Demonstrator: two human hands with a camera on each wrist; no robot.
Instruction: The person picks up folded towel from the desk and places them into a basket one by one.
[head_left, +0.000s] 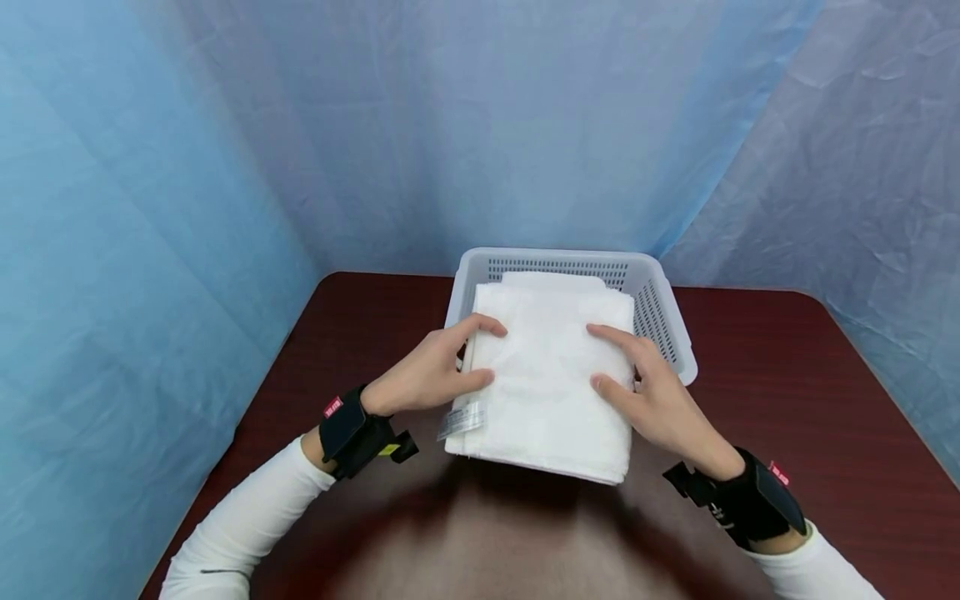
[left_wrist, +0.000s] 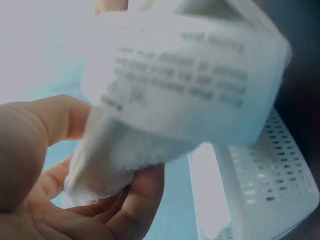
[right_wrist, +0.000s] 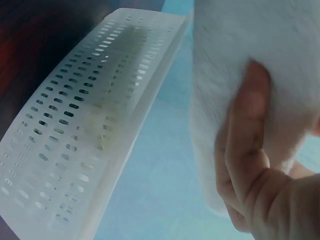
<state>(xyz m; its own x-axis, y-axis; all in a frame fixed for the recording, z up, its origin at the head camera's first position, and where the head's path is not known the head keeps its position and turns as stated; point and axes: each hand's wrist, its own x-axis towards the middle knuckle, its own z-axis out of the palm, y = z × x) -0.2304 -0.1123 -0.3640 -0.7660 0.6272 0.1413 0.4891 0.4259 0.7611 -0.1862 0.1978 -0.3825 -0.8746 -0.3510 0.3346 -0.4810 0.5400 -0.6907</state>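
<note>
A folded white towel (head_left: 547, 400) is held up over the table by both hands, overlapping the near part of a white plastic basket (head_left: 678, 342). My left hand (head_left: 431, 371) grips its left side, with thumb and index finger on top and other fingers curled underneath in the left wrist view. On the opposite side, my right hand (head_left: 660, 400) holds the towel the same way, fingers bent under the thick folds (right_wrist: 255, 90). A printed care label (left_wrist: 175, 75) hangs from the towel's left edge. More white cloth (head_left: 553, 280) shows behind the towel, inside the basket.
The basket, with slotted walls, stands at the far edge of a dark reddish-brown table (head_left: 765, 375). Light blue curtains (head_left: 525, 125) hang behind and to the sides. Black straps (head_left: 356, 433) with small cameras are on both wrists.
</note>
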